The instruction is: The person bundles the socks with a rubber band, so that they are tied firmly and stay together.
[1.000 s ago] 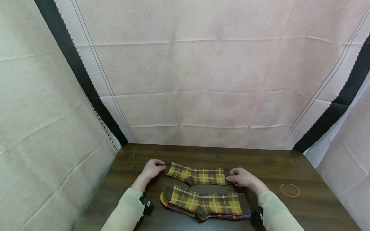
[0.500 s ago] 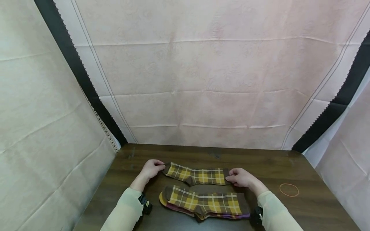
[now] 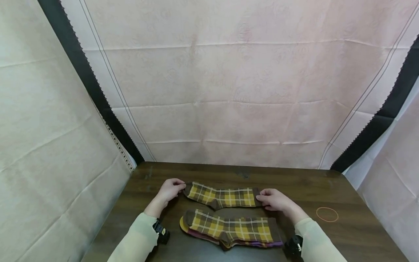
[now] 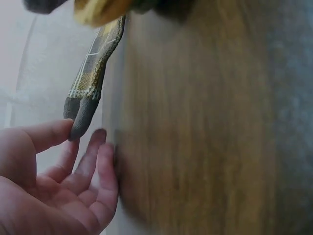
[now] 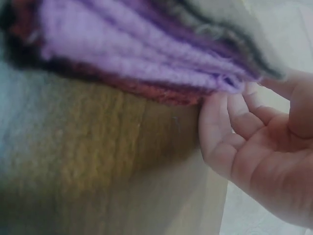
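A yellow and brown plaid sock lies stretched sideways across the table between my hands. My left hand pinches its dark toe end; in the left wrist view the thumb touches the grey toe, which shows two layers side by side. At the opposite end my right hand pinches the dark cuff. Closer to me lies a stack of socks, a matching plaid one on top, with yellow, maroon and purple edges below. In the right wrist view the stack's purple layers hide part of the right hand's grip.
A thin orange rubber band lies on the brown wooden table to the right. Pale fabric walls with dark strips enclose the table at the back and both sides.
Both hands keep hold of the sock, which has shifted very slightly away from me. My left hand has drifted a little left. The stack and rubber band stay put.
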### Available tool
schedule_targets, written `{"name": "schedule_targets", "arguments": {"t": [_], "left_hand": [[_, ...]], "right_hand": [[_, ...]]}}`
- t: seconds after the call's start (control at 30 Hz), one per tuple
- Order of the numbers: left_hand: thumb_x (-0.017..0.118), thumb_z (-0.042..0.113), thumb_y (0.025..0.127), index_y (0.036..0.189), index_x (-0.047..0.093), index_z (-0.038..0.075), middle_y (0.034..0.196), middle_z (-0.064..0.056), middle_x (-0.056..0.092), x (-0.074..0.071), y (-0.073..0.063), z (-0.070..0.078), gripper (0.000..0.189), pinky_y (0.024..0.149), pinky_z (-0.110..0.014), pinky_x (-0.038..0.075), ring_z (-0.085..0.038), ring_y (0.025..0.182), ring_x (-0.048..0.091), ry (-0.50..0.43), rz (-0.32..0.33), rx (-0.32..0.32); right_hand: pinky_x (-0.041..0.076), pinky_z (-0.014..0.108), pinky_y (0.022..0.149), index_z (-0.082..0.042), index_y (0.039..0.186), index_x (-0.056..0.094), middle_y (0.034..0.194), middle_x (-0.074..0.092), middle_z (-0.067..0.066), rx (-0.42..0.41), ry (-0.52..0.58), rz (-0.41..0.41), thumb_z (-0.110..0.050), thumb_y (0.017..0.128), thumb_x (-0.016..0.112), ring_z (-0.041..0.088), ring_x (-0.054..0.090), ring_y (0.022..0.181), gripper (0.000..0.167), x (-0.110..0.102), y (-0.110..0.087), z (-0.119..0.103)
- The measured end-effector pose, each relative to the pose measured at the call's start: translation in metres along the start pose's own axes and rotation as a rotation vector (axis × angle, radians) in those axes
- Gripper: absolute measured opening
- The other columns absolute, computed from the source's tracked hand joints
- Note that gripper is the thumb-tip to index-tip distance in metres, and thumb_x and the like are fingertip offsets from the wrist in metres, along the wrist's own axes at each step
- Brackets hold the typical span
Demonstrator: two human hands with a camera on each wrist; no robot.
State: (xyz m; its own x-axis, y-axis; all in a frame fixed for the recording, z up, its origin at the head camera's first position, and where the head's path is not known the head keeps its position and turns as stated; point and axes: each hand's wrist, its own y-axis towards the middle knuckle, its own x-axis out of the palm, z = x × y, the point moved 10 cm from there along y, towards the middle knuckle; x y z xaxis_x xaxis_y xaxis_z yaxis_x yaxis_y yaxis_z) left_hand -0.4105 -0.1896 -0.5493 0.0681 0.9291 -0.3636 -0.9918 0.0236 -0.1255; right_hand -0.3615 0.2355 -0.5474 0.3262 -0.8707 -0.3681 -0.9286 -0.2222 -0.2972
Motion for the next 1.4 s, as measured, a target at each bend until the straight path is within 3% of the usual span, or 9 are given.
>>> {"name": "schedule_targets", "arguments": {"t": [0.33,0.53,0.9,1.17,1.4], "left_hand": [[0.066,0.010,0.107,0.121,0.068,-0.007,0.103,-0.017,0.075,-0.002,-0.015,0.023,0.022,0.074,-0.038,0.065,-0.021,0.076,0.071,-0.179,-0.022,0.054],[0.068,0.009,0.105,0.120,0.067,-0.006,0.102,-0.013,0.076,-0.003,-0.028,0.037,0.021,0.075,-0.036,0.065,-0.020,0.076,0.073,-0.248,-0.065,0.054],[0.071,0.013,0.104,0.118,0.064,-0.007,0.103,-0.012,0.073,0.001,-0.057,0.052,0.025,0.082,-0.042,0.065,-0.025,0.085,0.075,-0.241,-0.222,0.093],[0.075,0.012,0.102,0.115,0.065,-0.005,0.099,-0.013,0.075,0.013,-0.077,0.051,0.023,0.080,-0.040,0.065,-0.027,0.085,0.077,-0.215,-0.406,0.083],[0.077,0.009,0.099,0.111,0.064,-0.005,0.093,-0.016,0.076,0.030,-0.089,0.044,0.022,0.075,-0.038,0.066,-0.032,0.085,0.079,-0.208,-0.512,0.061]], "right_hand": [[0.062,0.049,0.089,0.011,0.133,0.053,0.121,0.068,0.019,-0.100,0.054,0.074,-0.021,0.110,0.064,0.035,0.071,0.103,0.041,-0.015,-0.019,-0.021],[0.062,0.046,0.087,0.009,0.129,0.055,0.112,0.068,0.014,-0.150,0.066,0.053,-0.022,0.109,0.066,0.033,0.069,0.098,0.039,-0.020,-0.038,-0.031],[0.062,0.040,0.084,0.009,0.130,0.055,0.097,0.062,0.006,-0.180,0.070,-0.058,-0.021,0.108,0.067,0.022,0.064,0.087,0.040,-0.024,-0.063,-0.033],[0.061,0.039,0.077,0.003,0.116,0.058,0.083,0.061,0.004,-0.189,0.072,-0.241,-0.020,0.110,0.063,0.016,0.061,0.078,0.024,-0.023,-0.077,-0.022],[0.062,0.036,0.075,0.004,0.115,0.057,0.084,0.062,0.000,-0.178,0.105,-0.313,-0.016,0.109,0.062,0.013,0.064,0.078,0.021,-0.014,-0.085,-0.003]]}}
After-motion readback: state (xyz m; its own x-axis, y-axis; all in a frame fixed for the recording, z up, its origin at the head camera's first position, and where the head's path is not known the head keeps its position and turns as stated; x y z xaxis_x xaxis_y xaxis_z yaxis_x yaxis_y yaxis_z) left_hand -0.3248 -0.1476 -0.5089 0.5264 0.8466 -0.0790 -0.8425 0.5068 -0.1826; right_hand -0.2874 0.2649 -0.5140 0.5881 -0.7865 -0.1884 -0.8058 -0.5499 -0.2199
